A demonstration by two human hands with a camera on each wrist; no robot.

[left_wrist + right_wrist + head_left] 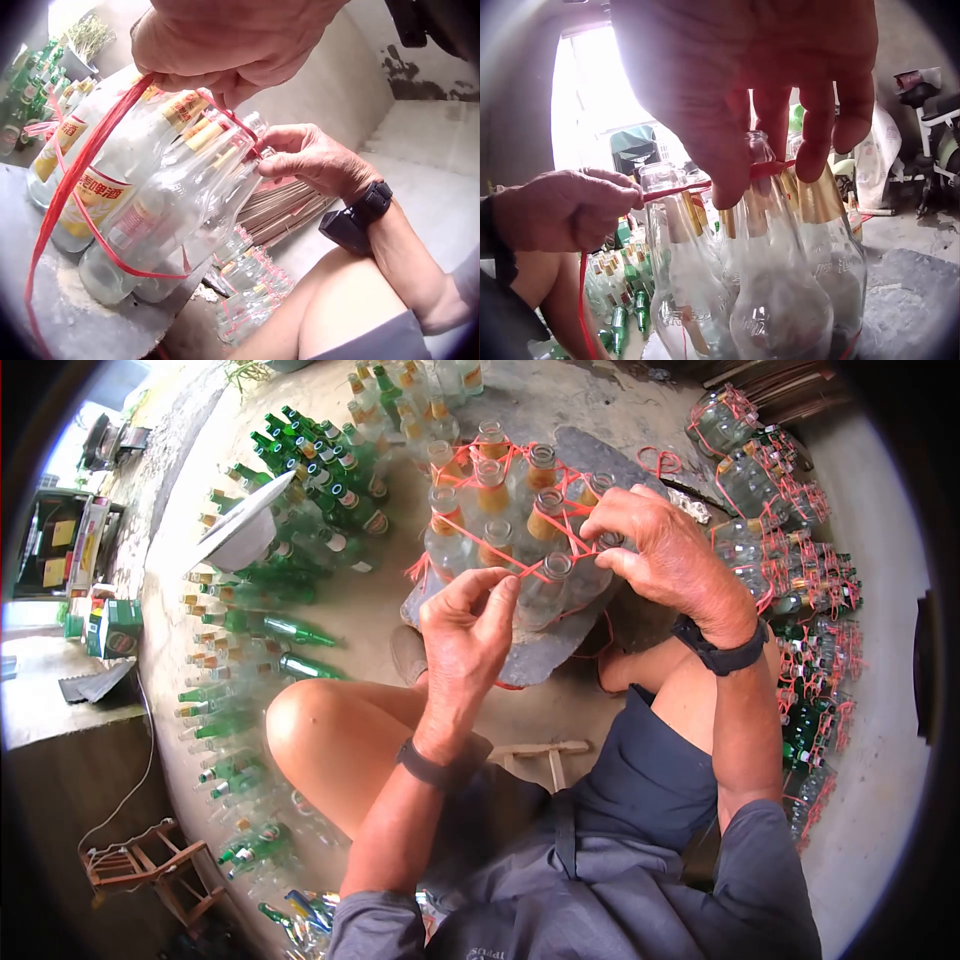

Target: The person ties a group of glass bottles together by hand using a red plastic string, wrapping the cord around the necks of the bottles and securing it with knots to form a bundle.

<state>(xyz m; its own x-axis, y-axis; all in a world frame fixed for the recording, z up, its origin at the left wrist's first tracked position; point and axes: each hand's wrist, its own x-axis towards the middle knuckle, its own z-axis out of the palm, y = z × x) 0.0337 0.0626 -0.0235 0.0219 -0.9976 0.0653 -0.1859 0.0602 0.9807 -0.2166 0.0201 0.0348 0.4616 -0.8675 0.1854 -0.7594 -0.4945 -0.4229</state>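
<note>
A cluster of clear glass bottles (492,490) with gold neck labels stands upright on a grey slab (545,658) before the seated person. Red plastic string (112,131) runs between the necks and loops lower round the bottles. My left hand (466,622) pinches the string between thumb and fingertips at the near side of the cluster. My right hand (668,550) reaches over a near-right bottle (780,300), its thumb and fingers curled round the neck where the string crosses. In the right wrist view, string stretches between the left hand (566,210) and the right thumb.
Many green bottles (325,470) and clear ones stand to the left. Bundles of bottles tied with red string (775,480) line the right wall. A loose red string coil (660,460) lies beyond the slab. A small wooden stool (160,865) stands at the lower left.
</note>
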